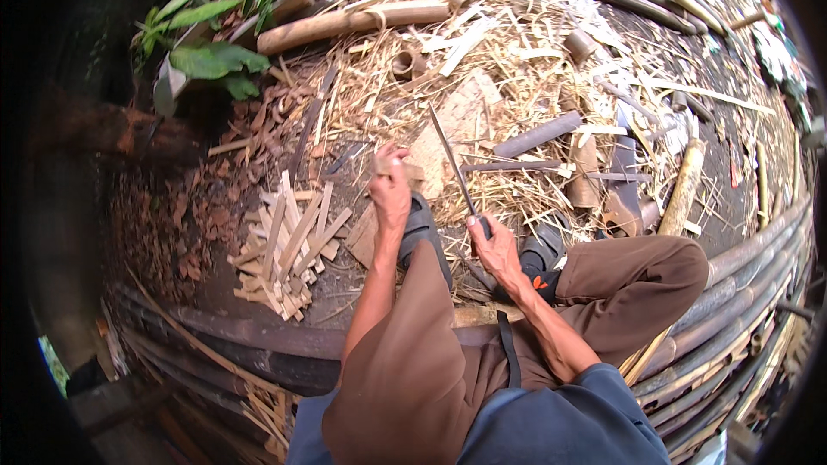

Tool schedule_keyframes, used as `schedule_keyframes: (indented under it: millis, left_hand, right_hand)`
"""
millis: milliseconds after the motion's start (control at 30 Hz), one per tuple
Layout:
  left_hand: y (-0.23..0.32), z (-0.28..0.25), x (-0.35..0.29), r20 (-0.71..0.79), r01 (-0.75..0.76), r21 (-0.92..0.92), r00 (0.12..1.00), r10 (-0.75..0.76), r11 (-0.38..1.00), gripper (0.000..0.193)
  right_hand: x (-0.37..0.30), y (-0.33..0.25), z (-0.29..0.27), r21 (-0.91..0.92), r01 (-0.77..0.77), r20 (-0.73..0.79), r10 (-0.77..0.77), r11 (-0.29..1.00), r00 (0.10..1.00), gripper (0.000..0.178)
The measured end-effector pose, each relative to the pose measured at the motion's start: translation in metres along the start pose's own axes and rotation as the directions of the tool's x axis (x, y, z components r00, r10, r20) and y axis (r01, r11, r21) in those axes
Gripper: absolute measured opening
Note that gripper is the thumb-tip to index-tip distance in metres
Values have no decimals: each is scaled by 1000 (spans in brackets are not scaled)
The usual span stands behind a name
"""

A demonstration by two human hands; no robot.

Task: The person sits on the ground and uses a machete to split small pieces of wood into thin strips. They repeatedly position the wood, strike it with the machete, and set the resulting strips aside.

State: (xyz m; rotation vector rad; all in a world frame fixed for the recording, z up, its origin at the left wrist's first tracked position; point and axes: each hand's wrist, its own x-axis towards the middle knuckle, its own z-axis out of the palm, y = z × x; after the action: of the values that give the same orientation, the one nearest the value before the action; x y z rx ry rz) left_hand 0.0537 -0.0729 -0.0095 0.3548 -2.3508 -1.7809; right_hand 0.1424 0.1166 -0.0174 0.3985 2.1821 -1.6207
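Observation:
My right hand [498,257] is closed around the dark handle of a long knife [451,155], its narrow blade pointing up and slightly left, away from me. Above my left shoe, my left hand [392,185] is closed on a short, pale bamboo piece [412,172], partly covered by my fingers and slightly blurred. Blade and bamboo piece are apart. Just beyond lies a flat wooden board [461,116] among shavings. Left of my left forearm is a loose pile of short split bamboo strips [293,245].
Bamboo shavings [388,112] cover the ground ahead. A handsaw [624,159] lies at the right beside bamboo tubes [538,133]. A thick bamboo pole [353,26] and green leaves [215,60] are at the far left. Long bamboo poles [724,280] run beside and beneath me.

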Motion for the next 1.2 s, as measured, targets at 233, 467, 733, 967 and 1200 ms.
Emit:
schedule_keyframes:
  millis: [233,467,733,967,1200]
  left_hand:
    - [-18,25,10,43,-404,-185,908,418,896,34]
    - [-35,44,0,144,-64,-494,978,154,867,49]
    - [-52,53,-6,177,-28,-443,977,118,896,52]
    - [-58,64,-6,210,3,-505,971,119,863,50]
    - [-62,61,-5,201,-27,-416,972,121,909,51]
  right_hand:
    - [-1,-75,-6,41,339,85,-341,940,936,61]
    - [1,-90,-8,230,139,116,-169,963,979,51]
    - [-4,-89,-4,368,-98,260,-1,925,966,40]
    - [-1,-81,-7,386,-126,280,15,914,960,41]
    - [-5,-90,-9,359,-142,277,40,922,960,43]
